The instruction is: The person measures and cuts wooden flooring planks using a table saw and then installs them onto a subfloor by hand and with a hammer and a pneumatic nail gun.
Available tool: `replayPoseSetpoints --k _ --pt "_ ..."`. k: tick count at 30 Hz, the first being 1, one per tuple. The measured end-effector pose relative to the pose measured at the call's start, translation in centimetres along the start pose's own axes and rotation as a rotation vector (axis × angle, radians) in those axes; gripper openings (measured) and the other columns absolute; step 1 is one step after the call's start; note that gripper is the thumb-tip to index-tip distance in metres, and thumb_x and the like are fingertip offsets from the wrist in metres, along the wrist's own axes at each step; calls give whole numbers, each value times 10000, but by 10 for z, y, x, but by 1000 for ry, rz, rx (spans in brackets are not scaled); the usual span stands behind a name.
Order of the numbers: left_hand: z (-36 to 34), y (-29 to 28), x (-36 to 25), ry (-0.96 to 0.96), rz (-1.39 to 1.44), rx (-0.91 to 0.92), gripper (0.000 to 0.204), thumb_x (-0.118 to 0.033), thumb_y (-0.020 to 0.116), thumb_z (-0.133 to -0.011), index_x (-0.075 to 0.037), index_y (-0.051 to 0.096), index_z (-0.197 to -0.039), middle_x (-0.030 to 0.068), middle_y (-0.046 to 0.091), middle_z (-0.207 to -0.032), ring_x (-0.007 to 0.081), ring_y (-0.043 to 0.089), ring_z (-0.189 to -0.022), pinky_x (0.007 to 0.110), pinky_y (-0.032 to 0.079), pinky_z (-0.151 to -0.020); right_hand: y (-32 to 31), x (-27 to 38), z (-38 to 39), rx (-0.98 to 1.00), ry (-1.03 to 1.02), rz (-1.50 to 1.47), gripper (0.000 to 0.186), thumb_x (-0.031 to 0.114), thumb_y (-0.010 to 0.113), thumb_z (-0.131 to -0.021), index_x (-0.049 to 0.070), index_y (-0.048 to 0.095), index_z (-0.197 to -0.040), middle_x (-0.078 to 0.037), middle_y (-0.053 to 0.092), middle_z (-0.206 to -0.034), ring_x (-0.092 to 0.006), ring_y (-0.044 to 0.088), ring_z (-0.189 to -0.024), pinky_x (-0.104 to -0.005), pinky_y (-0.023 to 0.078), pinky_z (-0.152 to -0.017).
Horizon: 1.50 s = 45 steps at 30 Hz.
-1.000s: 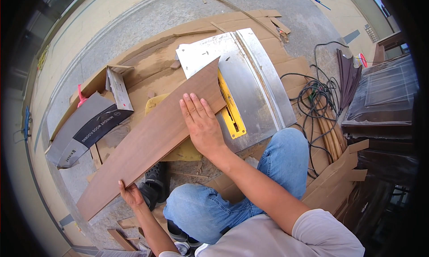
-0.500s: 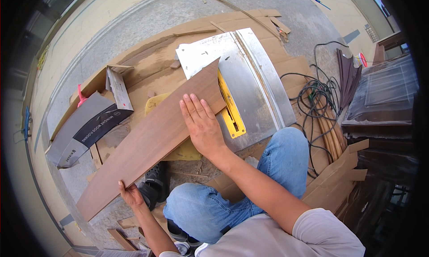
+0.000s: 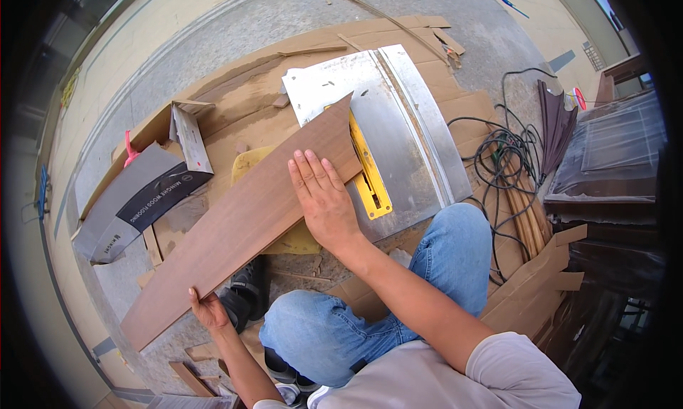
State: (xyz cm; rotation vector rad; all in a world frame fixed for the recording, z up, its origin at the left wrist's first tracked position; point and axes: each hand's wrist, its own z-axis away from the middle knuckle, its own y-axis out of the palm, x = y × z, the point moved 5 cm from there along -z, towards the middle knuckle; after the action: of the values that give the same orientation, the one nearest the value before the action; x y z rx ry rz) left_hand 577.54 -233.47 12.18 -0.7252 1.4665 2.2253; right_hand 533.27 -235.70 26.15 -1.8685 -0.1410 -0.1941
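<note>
A long brown wood flooring plank [image 3: 235,210] slants from the lower left up to the metal top of a table saw [image 3: 413,160]. Its far end rests on the saw top, over part of the yellow blade insert [image 3: 370,188]. My right hand [image 3: 325,204] lies flat on the plank near the insert, fingers stretched out. Lower down, my left hand [image 3: 208,311] grips the plank's near edge, thumb on top and fingers underneath. The plank hides some of the insert's slot; I cannot make out the blade.
An open flooring carton [image 3: 142,202] stands at the left. Flattened cardboard [image 3: 242,117] lies under the saw. Coiled dark cable [image 3: 509,153] and wood strips [image 3: 523,210] are at the right, beside a plastic-wrapped stack [image 3: 612,153]. Wood offcuts [image 3: 192,378] lie at the lower left.
</note>
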Motion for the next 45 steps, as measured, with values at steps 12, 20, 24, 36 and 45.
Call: replayPoseSetpoints --k 12,20,24,36,45 --pt "10 0 1 -5 -13 -13 457 -83 721 -915 53 535 -1310 167 647 -1280 249 635 -1164 388 526 -1057 -1 1 5 8 -8 5 572 119 430 -945 -20 404 -1499 -157 393 -1576 -276 314 -1496 -417 181 -1256" --pt "14 -6 0 -12 12 -9 456 -75 715 -918 50 531 -1316 166 645 -1281 247 635 -1158 381 529 -1050 -1 2 8 18 -11 -13 581 119 432 -943 -30 392 -1503 -164 381 -1582 -283 305 -1501 -420 176 -1257" --pt "18 -2 2 -4 13 -27 491 -75 713 -920 45 506 -1349 170 630 -1306 251 623 -1181 390 522 -1060 -2 3 9 24 -14 -16 581 120 434 -942 -35 392 -1500 -168 383 -1580 -287 305 -1501 -422 176 -1256" --pt "26 -8 1 -13 21 -31 519 -80 720 -914 43 495 -1366 170 619 -1328 258 613 -1200 416 506 -1079 -3 4 16 44 -20 -16 581 121 428 -946 -33 386 -1505 -169 374 -1586 -284 297 -1505 -422 168 -1257" --pt "31 -12 1 -3 17 -21 539 -89 719 -914 44 482 -1380 171 605 -1352 269 592 -1231 424 475 -1110 -4 6 19 54 -27 -16 585 128 422 -950 -29 376 -1512 -166 362 -1593 -285 288 -1509 -420 168 -1258"
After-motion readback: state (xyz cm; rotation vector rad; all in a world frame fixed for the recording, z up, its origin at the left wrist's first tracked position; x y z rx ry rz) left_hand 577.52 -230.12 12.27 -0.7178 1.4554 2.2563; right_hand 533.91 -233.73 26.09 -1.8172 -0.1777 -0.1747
